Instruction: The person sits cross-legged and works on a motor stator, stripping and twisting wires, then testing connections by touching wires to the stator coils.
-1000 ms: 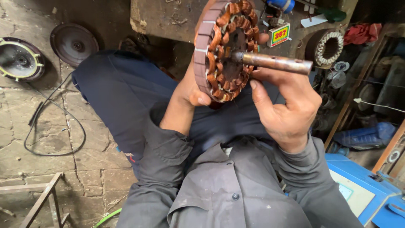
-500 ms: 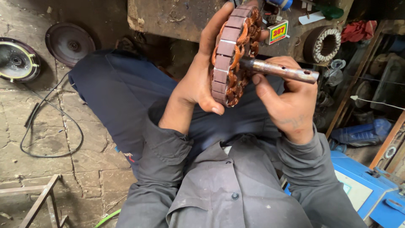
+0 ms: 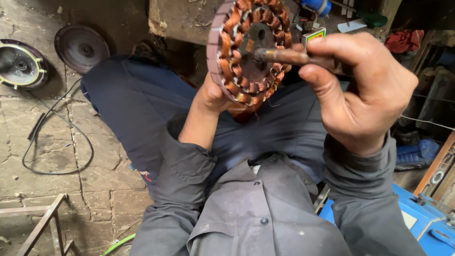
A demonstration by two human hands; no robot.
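In the head view, a round motor stator (image 3: pixel 249 50) with copper-coloured windings is held up in front of the chest, above the lap. It is gripped from behind and below by the left hand (image 3: pixel 215 97), whose fingers are closed on its rim; most of that hand is hidden by the stator. A rusty metal shaft (image 3: pixel 289 57) is seen projecting from the stator's centre toward the camera. The shaft is clasped by the right hand (image 3: pixel 362 92), with thumb and fingers curled around it, so that its outer end is hidden in the grasp. Both forearms are covered by grey sleeves, and dark blue trousers (image 3: pixel 142 109) are seen below the stator.

On the stone floor (image 3: pixel 47 142) at the left, 2 round metal covers are seen: one with a yellowish ring (image 3: pixel 19 64) at the edge of the picture and a darker one (image 3: pixel 81 47) just beside it. A black cable (image 3: pixel 57 142) is looped across the floor near them. A blue machine (image 3: pixel 426 223) is seen at the lower right, and a red cloth (image 3: pixel 403 40) at the upper right.
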